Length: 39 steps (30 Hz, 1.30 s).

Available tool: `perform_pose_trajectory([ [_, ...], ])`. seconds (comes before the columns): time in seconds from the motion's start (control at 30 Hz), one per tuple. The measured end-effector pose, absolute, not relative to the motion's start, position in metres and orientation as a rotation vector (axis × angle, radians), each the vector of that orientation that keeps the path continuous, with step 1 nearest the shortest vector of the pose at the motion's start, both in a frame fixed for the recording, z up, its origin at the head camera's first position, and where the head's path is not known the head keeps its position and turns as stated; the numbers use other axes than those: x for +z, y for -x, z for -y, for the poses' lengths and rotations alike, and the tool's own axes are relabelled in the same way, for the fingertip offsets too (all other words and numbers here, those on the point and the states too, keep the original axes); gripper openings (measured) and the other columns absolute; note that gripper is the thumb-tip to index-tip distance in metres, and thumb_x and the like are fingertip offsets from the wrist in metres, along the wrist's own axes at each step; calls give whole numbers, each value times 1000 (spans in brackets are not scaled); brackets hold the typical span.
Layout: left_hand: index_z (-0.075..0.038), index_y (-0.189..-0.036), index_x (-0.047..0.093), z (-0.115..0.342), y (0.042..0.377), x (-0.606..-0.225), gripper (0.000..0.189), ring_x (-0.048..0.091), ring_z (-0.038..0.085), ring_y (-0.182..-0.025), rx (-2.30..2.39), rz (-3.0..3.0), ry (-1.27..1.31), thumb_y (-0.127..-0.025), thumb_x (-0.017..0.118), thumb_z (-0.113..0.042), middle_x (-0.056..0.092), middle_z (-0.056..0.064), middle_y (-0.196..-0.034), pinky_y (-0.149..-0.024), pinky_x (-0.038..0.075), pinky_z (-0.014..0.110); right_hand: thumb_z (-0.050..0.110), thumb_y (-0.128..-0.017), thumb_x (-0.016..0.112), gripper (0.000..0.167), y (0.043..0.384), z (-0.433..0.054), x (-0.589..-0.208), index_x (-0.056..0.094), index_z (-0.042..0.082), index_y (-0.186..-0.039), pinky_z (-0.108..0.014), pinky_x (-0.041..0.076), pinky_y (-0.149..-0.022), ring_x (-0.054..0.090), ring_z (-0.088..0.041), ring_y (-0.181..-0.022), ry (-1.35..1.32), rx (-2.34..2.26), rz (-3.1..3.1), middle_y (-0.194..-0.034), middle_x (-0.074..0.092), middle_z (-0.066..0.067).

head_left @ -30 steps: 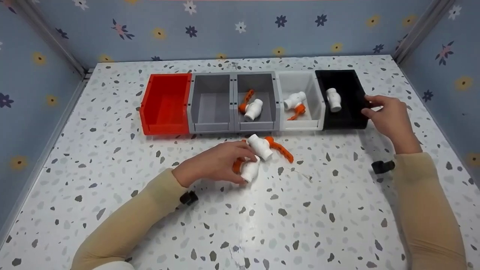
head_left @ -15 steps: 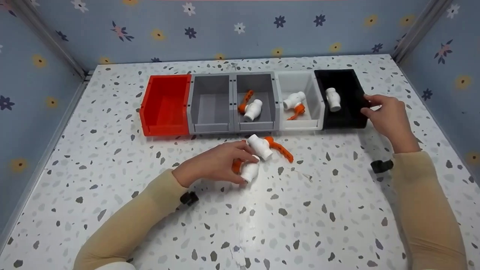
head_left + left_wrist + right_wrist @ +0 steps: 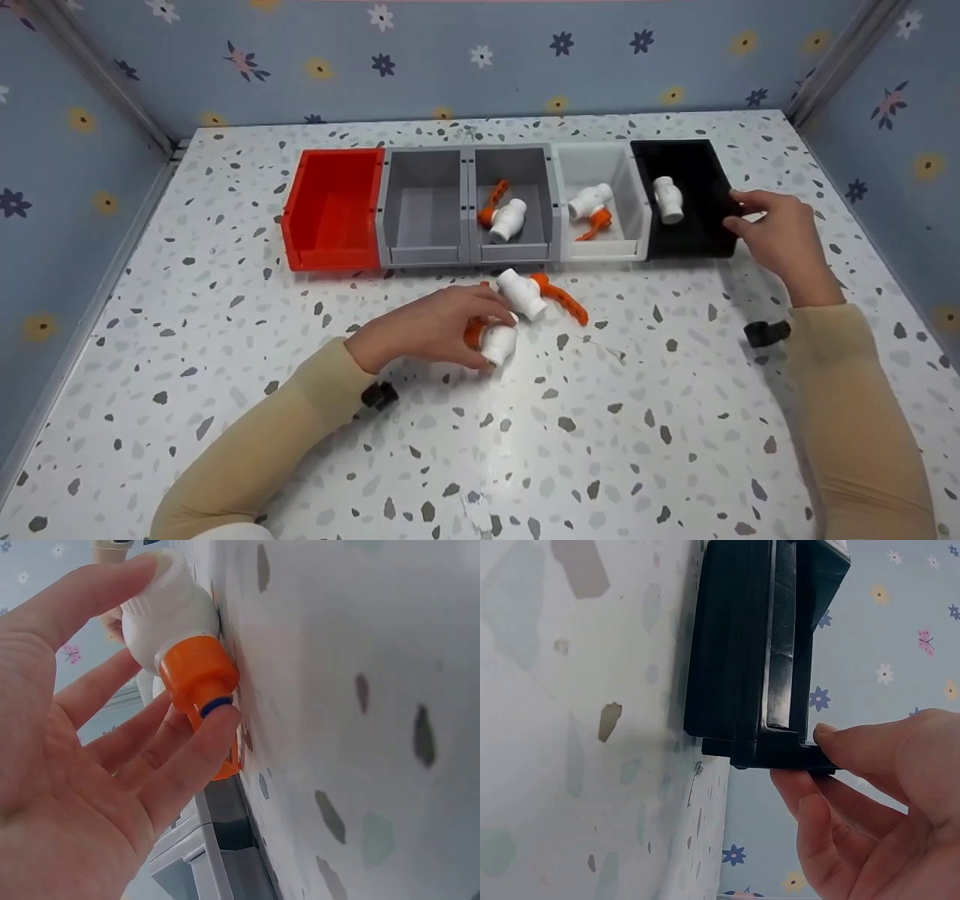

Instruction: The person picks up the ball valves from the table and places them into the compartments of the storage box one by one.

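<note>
Black bin (image 3: 739, 652) — glossy plastic; held valve (image 3: 180, 622) — smooth plastic; sleeves (image 3: 862, 420), matt cloth.

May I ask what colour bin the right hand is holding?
Black; the head view shows the bin best.

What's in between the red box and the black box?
From the red box to the black box, the head view shows a grey box, a second grey box with a white-and-orange valve, then a white box with another valve.
</note>
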<state>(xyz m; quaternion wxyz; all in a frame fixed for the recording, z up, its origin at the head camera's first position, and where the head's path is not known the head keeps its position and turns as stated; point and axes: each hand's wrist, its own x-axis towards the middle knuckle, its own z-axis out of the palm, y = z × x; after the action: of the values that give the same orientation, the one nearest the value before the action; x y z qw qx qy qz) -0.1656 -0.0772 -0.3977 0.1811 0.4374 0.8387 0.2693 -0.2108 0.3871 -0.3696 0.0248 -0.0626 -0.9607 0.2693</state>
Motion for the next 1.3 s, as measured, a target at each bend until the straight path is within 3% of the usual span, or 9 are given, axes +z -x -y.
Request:
perform_pose_trajectory([
  [0.33,-18,-120,70,81,166,-397,45,54,17,-114,768,-2399,-1237,-79,85,-27,60,-1,-126,-97,45,33,26,-100,60,50,209,-387,-370,50,12,-147,-31,45,-66,61,-34,-103,188,832,2971,-135,57,-22],
  [0.6,-18,-122,69,90,169,-389,45,54,14,-101,799,-2444,-1216,-80,84,-27,59,-3,-124,-81,51,31,27,-101,60,51,210,-388,-370,49,12,-148,-33,45,-68,60,-34,-104,184,839,2978,-136,56,-23],
  [0.83,-19,-126,68,97,171,-378,49,52,16,-113,817,-2481,-1130,-81,83,-30,56,-1,-131,-90,52,37,27,-100,61,50,211,-389,-370,50,12,-147,-29,44,-66,60,-34,-105,177,844,2967,-135,58,-22],
  [1.03,-22,-128,67,105,173,-370,49,52,15,-110,823,-2516,-1077,-82,81,-29,55,-3,-132,-82,53,31,27,-100,61,51,211,-388,-370,50,12,-147,-28,44,-65,60,-34,-104,184,847,2968,-135,57,-22],
  [1.3,-21,-129,66,114,176,-362,50,53,16,-112,829,-2578,-1044,-82,82,-30,55,-2,-135,-81,54,31,24,-100,61,49,210,-388,-370,51,11,-147,-29,44,-67,61,-34,-103,170,836,2958,-133,59,-23],
])
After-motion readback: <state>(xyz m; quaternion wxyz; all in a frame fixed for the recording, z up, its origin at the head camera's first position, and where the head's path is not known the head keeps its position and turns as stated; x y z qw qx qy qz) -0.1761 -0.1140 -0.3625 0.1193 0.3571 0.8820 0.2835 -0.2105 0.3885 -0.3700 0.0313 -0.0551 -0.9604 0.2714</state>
